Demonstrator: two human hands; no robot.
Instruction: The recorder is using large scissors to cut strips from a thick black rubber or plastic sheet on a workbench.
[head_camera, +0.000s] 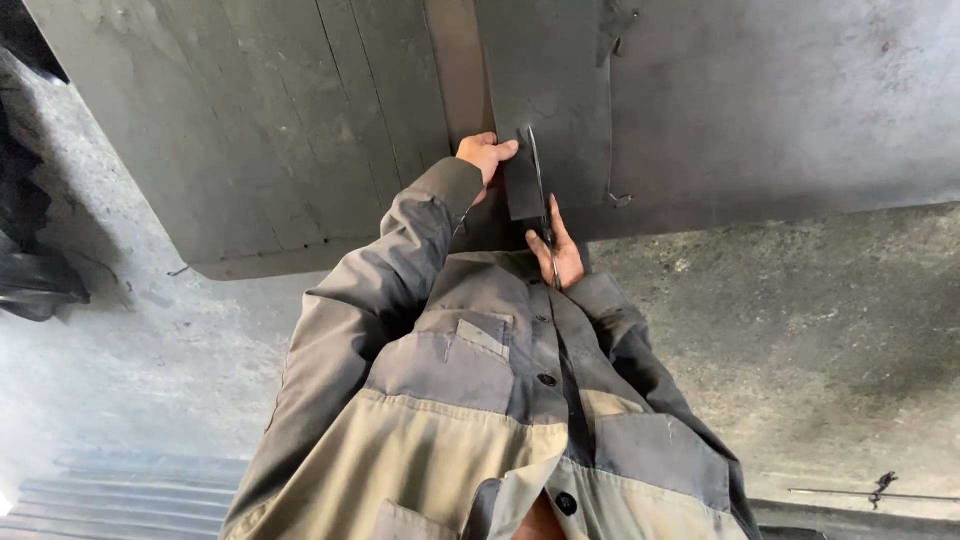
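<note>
Dark rubber strip (545, 110), scissors (540, 190) mid-cut

- No package, label, sign or screen shows anywhere in the head view.
- The dark, crumpled mass at the far left edge might be a bag or sacking, but it is too shadowed and cut off by the frame to tell.
</note>
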